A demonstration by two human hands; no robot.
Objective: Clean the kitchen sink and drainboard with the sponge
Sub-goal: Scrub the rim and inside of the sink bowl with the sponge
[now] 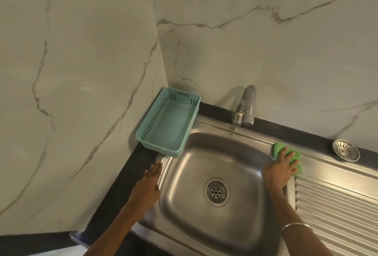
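Dark tabletop (131, 174) with an inset steel sink unit.
The sink (241, 165) and its ribbed drainboard (335, 200) are set into the tabletop. A teal perforated basket (169, 120) stands at the far left corner, overlapping the sink rim. A metal strainer (345, 150) lies on the far strip, right of the tap (245, 108); a green sponge (286, 153) lies at the drainboard's far left.
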